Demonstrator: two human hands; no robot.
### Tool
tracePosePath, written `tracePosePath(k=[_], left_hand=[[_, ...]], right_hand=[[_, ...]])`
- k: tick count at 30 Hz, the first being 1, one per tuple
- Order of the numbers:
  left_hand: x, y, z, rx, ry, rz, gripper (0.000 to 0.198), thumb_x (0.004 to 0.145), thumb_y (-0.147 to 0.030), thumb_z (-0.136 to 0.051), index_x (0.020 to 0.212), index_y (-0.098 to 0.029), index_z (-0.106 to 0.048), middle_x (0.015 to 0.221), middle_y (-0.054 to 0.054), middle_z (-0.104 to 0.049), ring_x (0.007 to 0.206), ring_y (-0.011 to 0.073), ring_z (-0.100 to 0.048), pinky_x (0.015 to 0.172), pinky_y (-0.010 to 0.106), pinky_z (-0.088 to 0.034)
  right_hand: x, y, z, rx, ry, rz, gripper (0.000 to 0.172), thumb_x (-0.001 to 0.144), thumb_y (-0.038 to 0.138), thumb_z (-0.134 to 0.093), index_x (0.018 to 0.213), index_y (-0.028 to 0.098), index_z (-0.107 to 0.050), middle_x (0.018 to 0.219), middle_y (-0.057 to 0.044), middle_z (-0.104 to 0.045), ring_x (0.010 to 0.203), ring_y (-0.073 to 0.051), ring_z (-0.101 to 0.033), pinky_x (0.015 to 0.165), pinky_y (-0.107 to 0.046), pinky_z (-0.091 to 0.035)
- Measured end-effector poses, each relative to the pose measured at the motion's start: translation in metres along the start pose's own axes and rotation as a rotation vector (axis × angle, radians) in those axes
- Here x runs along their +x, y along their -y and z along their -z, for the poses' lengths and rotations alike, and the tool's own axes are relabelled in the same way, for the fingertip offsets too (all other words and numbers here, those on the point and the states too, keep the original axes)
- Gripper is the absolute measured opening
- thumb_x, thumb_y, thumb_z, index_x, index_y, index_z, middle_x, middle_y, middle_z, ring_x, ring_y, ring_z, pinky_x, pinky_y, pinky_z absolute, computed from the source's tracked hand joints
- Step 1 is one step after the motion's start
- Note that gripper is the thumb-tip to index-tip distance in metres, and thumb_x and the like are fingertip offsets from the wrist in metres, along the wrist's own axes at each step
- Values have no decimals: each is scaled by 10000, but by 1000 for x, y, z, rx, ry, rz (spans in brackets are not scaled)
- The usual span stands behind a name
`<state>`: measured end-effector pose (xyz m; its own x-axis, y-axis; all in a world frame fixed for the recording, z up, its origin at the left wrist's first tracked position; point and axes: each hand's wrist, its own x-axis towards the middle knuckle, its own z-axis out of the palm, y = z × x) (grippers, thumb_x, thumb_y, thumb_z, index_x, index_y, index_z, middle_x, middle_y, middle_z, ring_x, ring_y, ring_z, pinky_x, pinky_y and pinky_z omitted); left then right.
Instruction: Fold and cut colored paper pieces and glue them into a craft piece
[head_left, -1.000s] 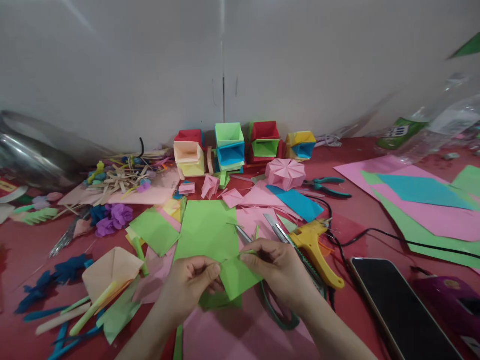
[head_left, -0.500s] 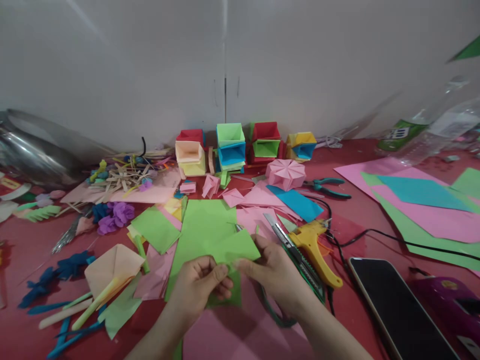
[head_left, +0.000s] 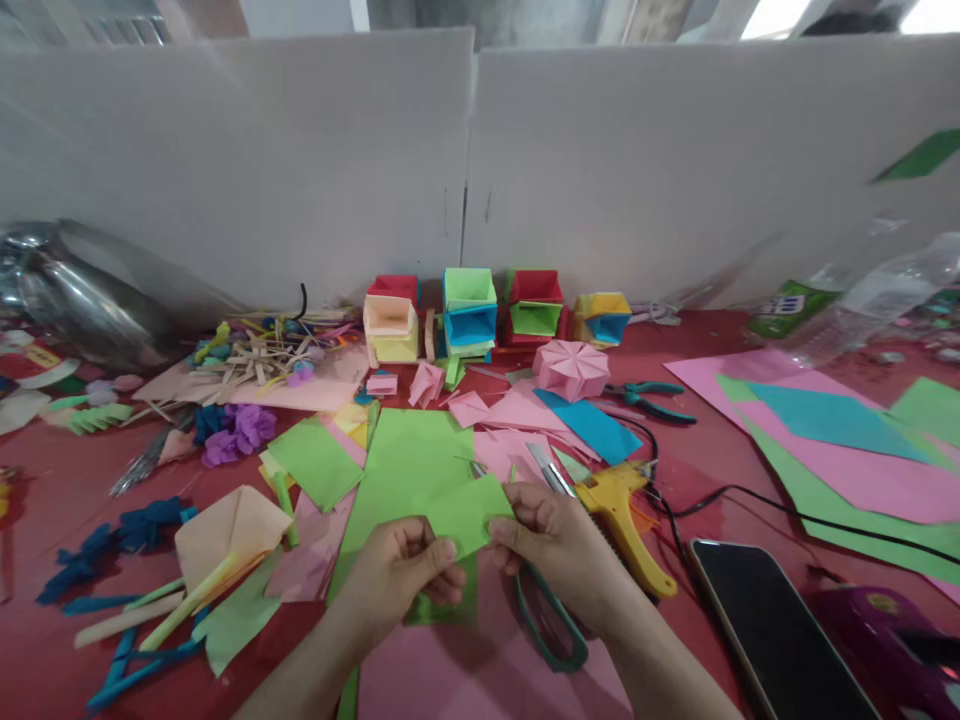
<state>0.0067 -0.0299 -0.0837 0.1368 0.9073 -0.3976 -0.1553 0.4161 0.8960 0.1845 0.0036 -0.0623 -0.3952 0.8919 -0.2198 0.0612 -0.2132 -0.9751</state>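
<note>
Between my two hands is a small piece of light green paper (head_left: 466,515), held above the work surface. My left hand (head_left: 409,570) is closed on its left edge, thumb on top. The fingers of my right hand (head_left: 544,530) pinch its right edge. Beneath lie a larger green sheet (head_left: 397,460) and a pink sheet (head_left: 487,670). Scissors with a dark green handle (head_left: 577,655) lie partly under my right hand, their blades mostly hidden. A utility knife (head_left: 551,468) and a yellow glue gun (head_left: 626,520) rest just right of that hand.
Folded paper boxes (head_left: 469,325) stand stacked along the white partition (head_left: 300,150). A pink folded paper piece (head_left: 571,370), pliers (head_left: 652,400) and a phone (head_left: 780,620) lie rightward. Paper flowers (head_left: 240,432) and a metal jug (head_left: 82,290) are at left. A black cable (head_left: 810,515) crosses the red table.
My right fingers have shifted on the green paper, which now lies flatter between both hands. The view has tilted up, showing the partition's top edge. More of the scissors' handle shows.
</note>
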Motion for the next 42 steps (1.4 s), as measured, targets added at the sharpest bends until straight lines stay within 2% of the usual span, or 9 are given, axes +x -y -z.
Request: tracePosePath(k=[6,9,13,15,21,26,34,38,42], left_hand=[[6,0,5,-15,-37,-68,367,649,-484,-697,619,-144,-563,477,-6,-629,461,119,-612,454,184,-439],[7,2,5,-40,-60,-63,356,661,-467,-691,599,-142,-561,480,10,-632,459,115,-594,452,184,-424],[3,4,2,-81,-5,-191,425,651,-348,-737,1014,-164,-613,682,-10,-639,594,124,-610,566,221,-470],[1,3,0,-44,52,-245,592,647,-269,-746,1199,-209,-543,803,-5,-633,706,133,-601,642,232,-477],[-4,7,-7,125,53,-294,457,690,-244,-682,1136,-158,-630,952,69,-678,813,178,-581,719,258,-466],[-10,7,-9,342,-84,-468,441,741,-370,-636,1135,-172,-636,874,60,-677,767,189,-583,718,275,-466],[-19,-18,-10,675,-33,-596,454,782,-303,-587,1214,-189,-508,753,0,-668,700,174,-600,638,240,-437],[-6,-4,-6,714,14,-585,546,821,-267,-513,1340,-200,-357,819,13,-709,735,175,-633,672,247,-461],[12,22,7,736,97,-660,571,842,-350,-459,1376,-200,-326,799,43,-732,689,196,-665,654,267,-505]], right_hand=[[2,1,1,-11,-8,4,247,735,301,-646,915,146,-579,588,36,-586,477,-84,-506,476,-193,-405],[4,-1,-2,61,-129,51,334,712,331,-680,973,151,-572,634,33,-578,527,-87,-503,487,-185,-395],[4,-3,-4,109,-282,115,310,716,350,-690,950,165,-603,586,56,-517,522,-77,-480,474,-167,-368],[4,-2,-3,132,-264,126,297,709,353,-700,932,171,-625,598,47,-537,542,-86,-507,499,-177,-392],[0,4,-6,115,-212,144,387,717,418,-682,1020,180,-649,748,-16,-642,656,-149,-591,616,-254,-470],[-9,12,-16,55,-217,229,439,758,377,-650,1143,195,-542,803,-5,-620,707,-144,-585,661,-252,-485],[-22,20,-22,-11,-115,303,545,808,371,-587,1299,224,-401,1060,-58,-634,943,-184,-602,835,-288,-481],[-19,4,-14,-172,-189,318,570,855,428,-493,1372,232,-354,1133,-77,-622,1035,-212,-584,895,-324,-472],[-16,-16,-4,-279,-130,372,537,874,435,-463,1374,262,-370,1395,-60,-433,1291,-219,-370,1057,-350,-318]])
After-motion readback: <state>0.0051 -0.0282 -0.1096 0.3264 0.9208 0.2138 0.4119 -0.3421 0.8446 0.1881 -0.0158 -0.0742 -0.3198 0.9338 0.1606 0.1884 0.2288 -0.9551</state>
